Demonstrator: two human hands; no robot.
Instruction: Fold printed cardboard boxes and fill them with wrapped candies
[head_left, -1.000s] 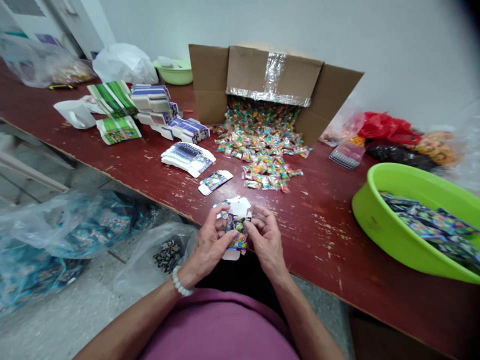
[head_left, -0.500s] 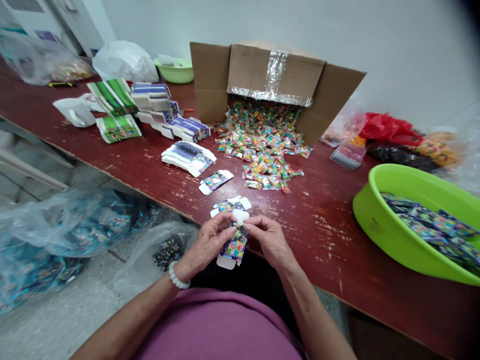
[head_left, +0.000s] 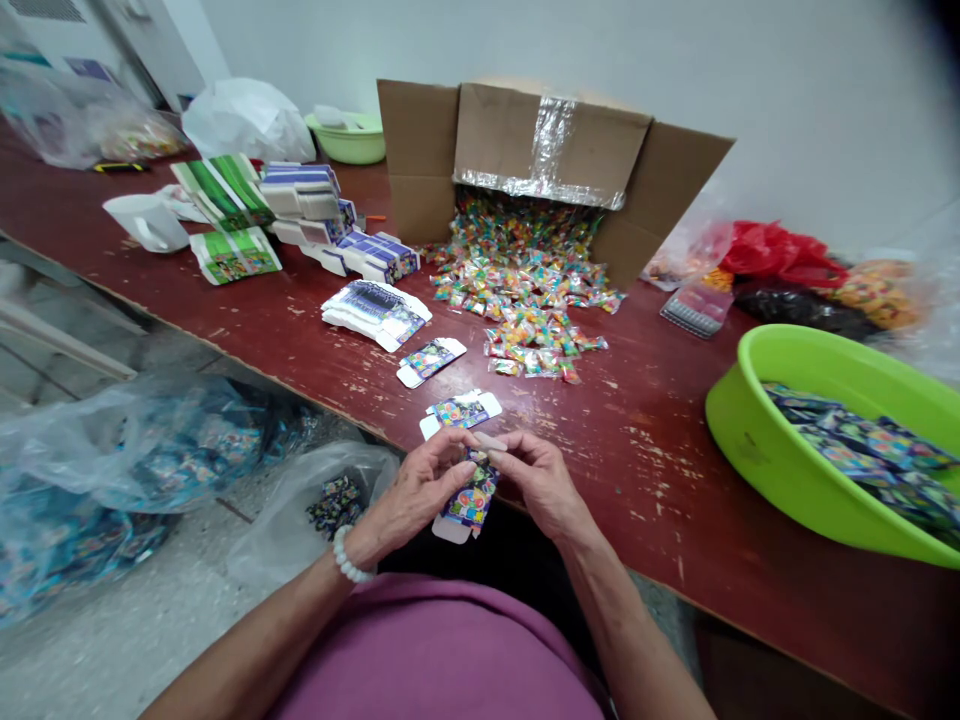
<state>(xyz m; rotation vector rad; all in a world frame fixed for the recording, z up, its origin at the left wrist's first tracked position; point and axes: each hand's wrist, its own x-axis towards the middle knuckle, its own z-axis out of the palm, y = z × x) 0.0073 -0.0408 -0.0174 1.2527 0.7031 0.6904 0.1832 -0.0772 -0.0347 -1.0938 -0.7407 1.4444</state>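
Between my two hands, just off the table's front edge, is a small printed candy box (head_left: 472, 503) with its lower end flap open. My left hand (head_left: 424, 490) grips its left side near the top, thumb on the printed face. The fingertips of my right hand (head_left: 536, 478) pinch the white top flap, partly hidden by the fingers. Just beyond lies a flat printed carton (head_left: 461, 410), and farther back another flat carton (head_left: 433, 361) beside a stack of flattened cartons (head_left: 375, 312). Wrapped candies (head_left: 536, 340) are heaped past them.
An open cardboard box (head_left: 555, 145) on its side spills the candies. A green basin (head_left: 757, 450) with printed packets stands at the right. Bundled cartons (head_left: 300, 195) and a white mug (head_left: 146, 222) sit at left. Plastic bags (head_left: 187, 450) lie on the floor.
The white top flap, raised before, is now folded down over the candy box's end between my fingertips. My hands have stayed in nearly the same place.
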